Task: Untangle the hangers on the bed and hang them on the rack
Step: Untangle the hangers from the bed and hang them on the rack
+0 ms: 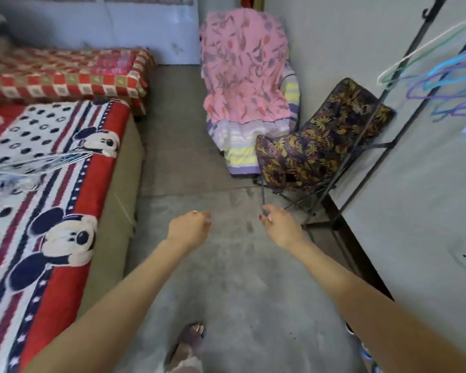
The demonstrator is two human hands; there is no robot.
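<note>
Hangers (447,84): several already up on the rack (388,114) at far right, approx half a dozen in blue, purple, green and white, hooked near the top & hanging free of each other. So part of the job looks done. What's left: a bundle of hangers (38,161) on the bed (65,211) at left, lying on the printed cover near the bed's edge; pale/blue wire, blurred, looks tangled tho can't count them.

Both hands empty, out in front over the bare floor (226,265), between bed and rack. Left hand (190,228) loosely curled, fingers narrow. Right hand (279,224) half open, fingers relaxed, nothing pinched. A folding chair (315,146) w/ floral fabric stands just beside the rack's foot.

Judging by this: mid-task, between trips. Next step prob. the bed bundle.
</note>
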